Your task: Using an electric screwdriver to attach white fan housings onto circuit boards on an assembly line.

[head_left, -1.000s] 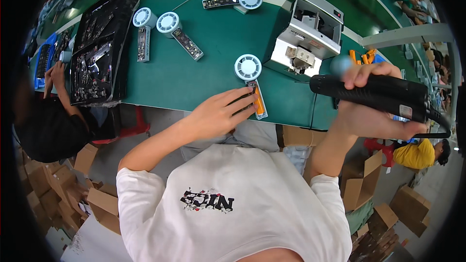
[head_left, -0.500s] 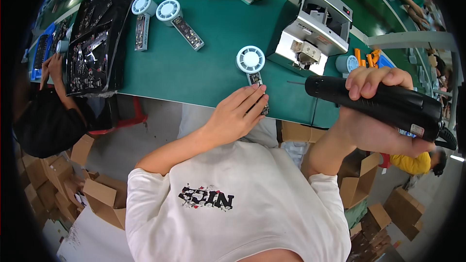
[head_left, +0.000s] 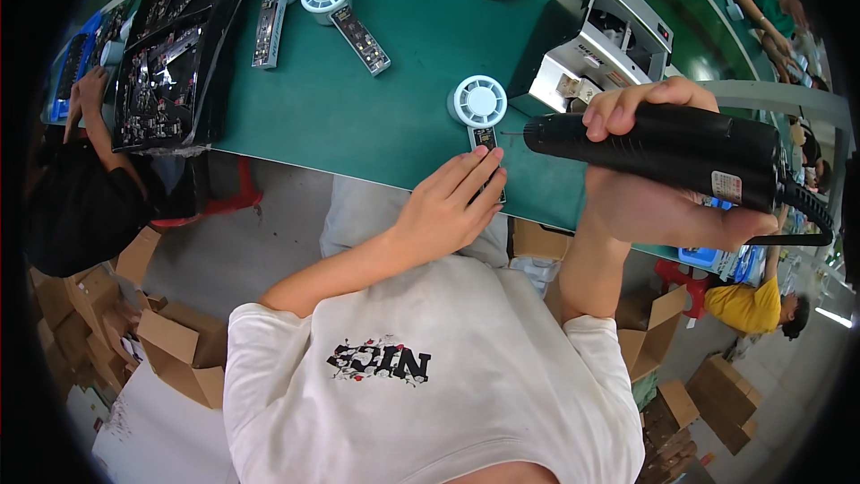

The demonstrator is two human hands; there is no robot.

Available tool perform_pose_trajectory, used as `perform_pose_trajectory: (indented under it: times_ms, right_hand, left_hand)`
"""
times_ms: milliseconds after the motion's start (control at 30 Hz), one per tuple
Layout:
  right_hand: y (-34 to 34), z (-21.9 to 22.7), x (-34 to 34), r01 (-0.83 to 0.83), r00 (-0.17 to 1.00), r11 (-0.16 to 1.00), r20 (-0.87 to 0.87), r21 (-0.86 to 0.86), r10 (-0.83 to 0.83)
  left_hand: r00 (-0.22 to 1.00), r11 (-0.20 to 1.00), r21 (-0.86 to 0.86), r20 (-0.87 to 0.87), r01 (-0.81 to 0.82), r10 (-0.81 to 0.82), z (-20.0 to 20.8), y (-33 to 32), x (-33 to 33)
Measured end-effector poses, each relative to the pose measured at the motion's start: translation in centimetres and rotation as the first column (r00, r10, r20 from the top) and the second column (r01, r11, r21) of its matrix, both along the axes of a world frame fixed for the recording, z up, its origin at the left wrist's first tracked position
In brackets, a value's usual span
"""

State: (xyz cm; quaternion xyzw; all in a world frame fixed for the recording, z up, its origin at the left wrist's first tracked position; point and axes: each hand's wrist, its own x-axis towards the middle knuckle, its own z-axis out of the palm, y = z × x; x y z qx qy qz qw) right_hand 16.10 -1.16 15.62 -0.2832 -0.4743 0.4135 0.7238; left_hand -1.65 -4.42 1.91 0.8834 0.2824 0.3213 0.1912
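Note:
A pale blue handheld fan (head_left: 477, 101) lies near the front edge of the green table, round head pointing away from me, a circuit board showing in its handle. My left hand (head_left: 452, 199) holds that handle down, its fingers laid across and covering the lower part. In my right hand (head_left: 640, 206) is a black electric screwdriver (head_left: 672, 151), gripped around its body and held almost level. Its thin bit (head_left: 512, 133) points left, close to the upper end of the fan's handle; whether it touches anything I cannot tell.
Beyond the screwdriver stands a grey metal machine (head_left: 587, 45). Similar fans (head_left: 361, 40) lie farther back, with a thin-shafted tool at the top edge. A black tray of circuit boards (head_left: 161, 81) sits at left, beside another person's hands (head_left: 90, 90). Cardboard boxes (head_left: 184, 350) are on the floor.
My right hand has brought the screwdriver leftward, so its bit is now nearer the fan's handle. My left hand stays on the fan. The whole view has shifted slightly.

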Motion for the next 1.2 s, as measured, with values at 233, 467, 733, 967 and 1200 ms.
perform_pose_trajectory:
  times_ms: [233, 467, 733, 967, 1200]
  right_hand:
    - [0.6, -0.6, -0.5, 0.035, 0.998, 0.999, -0.048, -0.025, -0.037]
    - [1.3, -1.5, -0.8, 0.07, 0.998, 0.997, -0.003, -0.034, -0.07]
    - [2.3, -2.1, -1.7, -0.012, 0.996, 1.0, -0.087, -0.004, 0.012]
    - [2.0, -2.5, -3.0, 0.069, 0.991, 0.997, -0.119, 0.04, -0.064]
    - [0.7, -2.7, -2.3, -0.053, 0.997, 0.996, 0.062, 0.065, 0.049]
  left_hand:
    - [1.0, 1.0, 0.029, 0.029, 0.006, -0.007, -0.5, 0.0, -0.1]
    - [0.999, 0.999, 0.033, 0.038, 0.014, -0.015, -0.8, 0.1, -0.1]
    - [0.997, 0.999, 0.038, 0.072, 0.002, -0.005, -1.0, 0.2, 0.0]
    - [0.994, 0.998, 0.058, 0.109, -0.01, 0.004, -1.5, 0.2, 0.0]
    - [0.99, 0.998, 0.057, 0.138, 0.002, -0.01, -1.7, 0.4, 0.0]
